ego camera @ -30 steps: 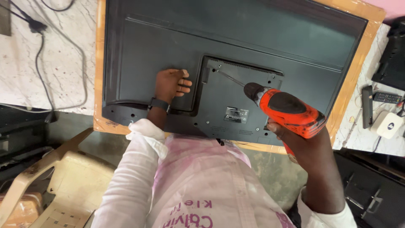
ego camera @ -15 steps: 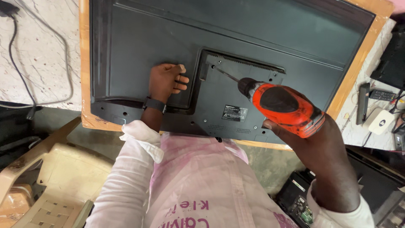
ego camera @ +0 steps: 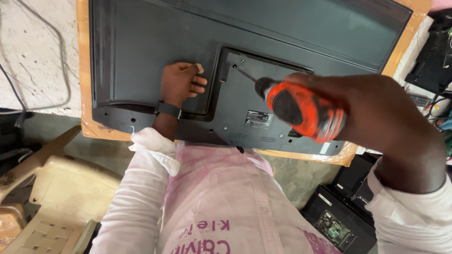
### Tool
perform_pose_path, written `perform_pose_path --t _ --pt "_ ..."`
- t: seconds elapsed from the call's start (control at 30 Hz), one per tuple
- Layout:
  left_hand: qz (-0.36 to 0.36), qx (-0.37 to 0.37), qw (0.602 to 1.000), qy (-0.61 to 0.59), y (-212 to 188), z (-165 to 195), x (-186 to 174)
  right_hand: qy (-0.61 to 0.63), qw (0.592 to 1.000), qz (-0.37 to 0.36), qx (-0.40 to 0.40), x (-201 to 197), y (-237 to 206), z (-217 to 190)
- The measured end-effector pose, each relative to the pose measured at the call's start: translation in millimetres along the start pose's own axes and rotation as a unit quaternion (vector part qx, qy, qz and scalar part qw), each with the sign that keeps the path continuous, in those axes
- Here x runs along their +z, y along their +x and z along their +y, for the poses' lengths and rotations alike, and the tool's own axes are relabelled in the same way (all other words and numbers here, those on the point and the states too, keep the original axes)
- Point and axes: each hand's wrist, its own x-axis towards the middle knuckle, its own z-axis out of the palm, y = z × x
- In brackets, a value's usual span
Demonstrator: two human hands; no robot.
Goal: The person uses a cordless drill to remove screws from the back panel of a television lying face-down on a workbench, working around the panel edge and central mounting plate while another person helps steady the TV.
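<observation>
TV lies face down, dark back panel up, filling most of the top of the view; it rests on a tan board w/ edges showing at left, top right & along the near side. Board sits on a pale marbled surface at left, w/ a thin cable looping across it. Raised rear cover sits in the TV's lower middle, w/ a small label near its bottom. Person in a pale pink shirt leans over from the near edge. Beige plastic chair stands at lower left; dark electronics w/ an exposed circuit board lie at lower right, more dark gear at far right. Right hand is wrapped tight round the grip of an orange drill, held above the cover's right part & tilted; its bit points up-left to the cover's upper left corner, tip at or just on the panel, can't tell if it touches a screw. Left hand rests on the TV back just left of the cover, fingers loosely curled, knuckles down, holding nothing visible; black watch on its wrist. The 2 hands are apart, cover's left edge between them.
</observation>
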Motion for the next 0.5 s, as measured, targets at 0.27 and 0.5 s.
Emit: perform_pose_path --t 0.27,0.5 --pt "-0.001 0.005 1.000 0.003 1 -2 -3 0.012 0.994 0.105 -0.003 19 -8 -8" --pt "0.000 0.014 1.000 0.003 1 -5 -2 0.025 0.994 0.091 0.062 30 -16 -19"
